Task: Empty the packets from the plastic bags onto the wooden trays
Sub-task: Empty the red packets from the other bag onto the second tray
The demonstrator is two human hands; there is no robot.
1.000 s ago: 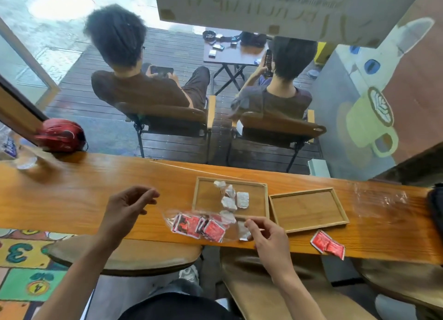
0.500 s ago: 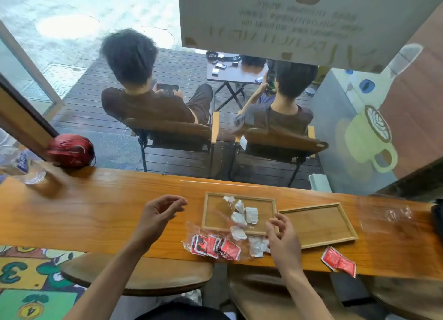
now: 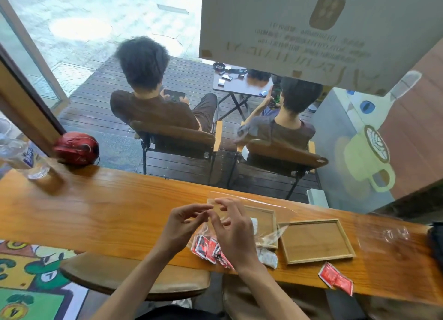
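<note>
My left hand and my right hand meet above the counter's front edge, and both pinch the top of a clear plastic bag. The bag is lifted and stretched over the left wooden tray, which is mostly hidden behind it and my right hand. Several red packets bunch at the bag's lower end on the counter. White packets lie by the left tray's near corner. The right wooden tray holds nothing. Two red packets lie loose near the counter edge.
A second clear bag lies flat at the right of the wooden counter. A red helmet and a clear cup sit far left. Stools stand below the counter. Beyond the window two people sit on chairs.
Both hands have come together and raised the clear bag off the counter over the left tray. The red packets have slid to its lower end.
</note>
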